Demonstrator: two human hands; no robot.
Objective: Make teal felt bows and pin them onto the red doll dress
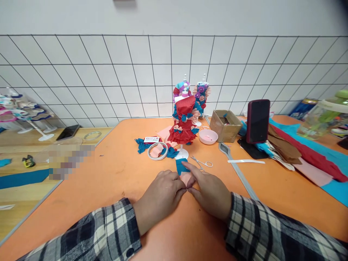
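Observation:
Low over the orange table, my left hand [165, 188] pinches the near edge of a small piece of pink crepe paper [186, 177], its fingers closed. My right hand [210, 190] meets it there, thumb and fingers bent onto the same piece. Just beyond lies a teal paper piece [181, 166], partly covered by my right fingers. Small scissors [202, 163] rest beside my right fingertips. Behind them stands a miniature dress form in a red dress [182, 119], trimmed with teal and pink bows, on a round white base [181, 154].
A tape roll [157, 151] lies left of the dress form, near teal scraps [141, 145] and a small box [151, 140]. At right are a pink bowl [208, 137], cardboard box [226, 125], upright phone [257, 121] and coloured paper sheets [307, 145]. Another dress form [202, 96] stands behind.

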